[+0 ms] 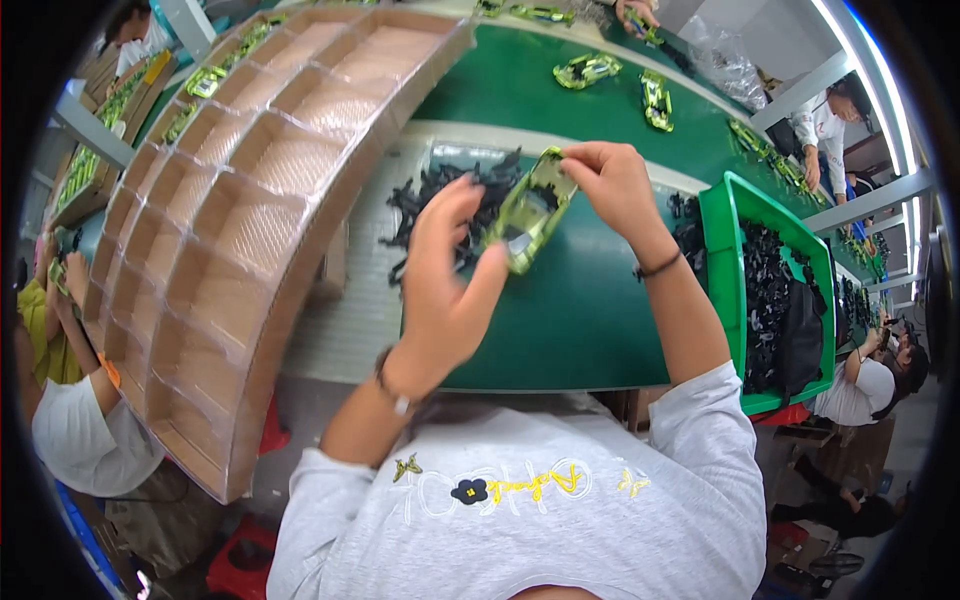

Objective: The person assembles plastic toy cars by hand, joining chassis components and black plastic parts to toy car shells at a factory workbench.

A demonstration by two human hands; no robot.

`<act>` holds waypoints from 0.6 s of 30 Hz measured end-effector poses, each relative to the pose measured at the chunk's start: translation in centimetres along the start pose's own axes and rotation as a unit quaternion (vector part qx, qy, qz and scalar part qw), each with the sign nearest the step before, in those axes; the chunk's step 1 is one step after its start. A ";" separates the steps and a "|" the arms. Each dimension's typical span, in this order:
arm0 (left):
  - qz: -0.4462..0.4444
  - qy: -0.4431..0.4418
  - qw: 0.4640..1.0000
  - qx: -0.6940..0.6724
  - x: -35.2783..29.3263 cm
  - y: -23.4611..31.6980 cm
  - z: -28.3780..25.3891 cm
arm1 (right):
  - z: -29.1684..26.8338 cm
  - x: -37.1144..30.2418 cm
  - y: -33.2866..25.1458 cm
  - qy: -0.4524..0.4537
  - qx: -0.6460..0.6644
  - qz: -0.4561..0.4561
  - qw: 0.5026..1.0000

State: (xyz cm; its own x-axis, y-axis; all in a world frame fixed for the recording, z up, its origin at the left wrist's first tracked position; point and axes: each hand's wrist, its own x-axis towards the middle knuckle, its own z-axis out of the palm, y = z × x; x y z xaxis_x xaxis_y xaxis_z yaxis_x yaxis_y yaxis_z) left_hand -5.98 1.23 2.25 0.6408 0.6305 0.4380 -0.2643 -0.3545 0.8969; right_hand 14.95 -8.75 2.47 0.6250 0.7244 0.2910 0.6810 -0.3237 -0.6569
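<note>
- The right hand (615, 185) was closed on one end of the lime-green, elongated, car-shaped plastic shell (528, 215), pinching it between thumb and fingertips.
- The left hand (440, 300), slightly blurred, was open, thumb and fingers spread apart; its thumb tip lay just beside the shell's lower end — whether it touched, I could not tell.
- The shell was held slanted above the bench (580, 320), toward its far edge, the pinched end pointing away from the person.
- Near the bench's far left corner lay a loose heap of small, black, irregular parts (415, 210), partly behind the left hand.
- At the bench's right edge stood a bright green, rectangular plastic bin (727, 300) — more black pieces inside.
- Along the left edge, a brown cardboard tray with clear dividers (285, 300) stood tilted.
- Beyond the far edge, similar green shells (587, 70) lay on a long green surface (510, 85).
</note>
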 end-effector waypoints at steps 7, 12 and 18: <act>0.011 -0.007 0.999 -0.045 -5.4 -0.1 -6.1 | 4.7 13.8 6.5 0.226 0.482 0.297 0.793; -0.020 0.022 0.999 0.019 -6.8 -3.4 -6.8 | 10.4 19.9 8.3 0.254 0.524 0.409 0.703; -0.158 0.078 0.984 0.006 -6.2 -4.3 -6.7 | 13.6 21.1 8.7 0.257 0.438 0.437 0.742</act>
State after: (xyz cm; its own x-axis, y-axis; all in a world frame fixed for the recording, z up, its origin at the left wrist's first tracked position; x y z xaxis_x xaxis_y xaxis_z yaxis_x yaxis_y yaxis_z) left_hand -13.64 3.45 -3.95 0.5710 0.8087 0.1414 -0.0604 -0.1304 0.9896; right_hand 28.80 11.99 -6.56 0.8986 0.0699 -0.4332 -0.4388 0.1507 -0.8858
